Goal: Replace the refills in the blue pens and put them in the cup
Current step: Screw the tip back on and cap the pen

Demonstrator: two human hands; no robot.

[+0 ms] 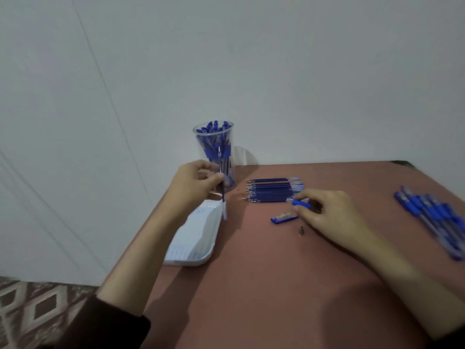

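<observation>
Room: plain pale grey wall (pixel 276 71) straight ahead; patterned floor (pixel 37 311) shows at lower left.
Surface: reddish-brown table (pixel 276 285), its far edge against the wall, by my reading.
Cup: clear cup (pixel 198 137) stands upright at the far left corner, packed with blue pens.
Left hand: left hand (pixel 193 182) raised in front of the cup, thumb and fingers pinching a thin refill (pixel 223 197) held near upright, its lower end over the tray.
Tray: white tray (pixel 196 238) sits at the table's left edge, just below that hand.
Spare refills: row of refills (pixel 271 190) lies side by side mid-table, tips pointing left.
Right hand: right hand (pixel 329 212) low over the table, fingers curled round a blue pen piece (pixel 300 203) just beside the row; blur stops me naming the part.
Loose parts: blue cap (pixel 284 219) and a small metal tip (pixel 300 230) lie near the right fingers.
Waiting pens: bunch of blue pens (pixel 432 215) lies near the right edge, well apart from the cup.
Edges: left edge runs diagonally from cup to the dark sleeve (pixel 105 323); far right corner is in view.
Open room: I note the widest stretch of tabletop on the near side, between the two forearms.
</observation>
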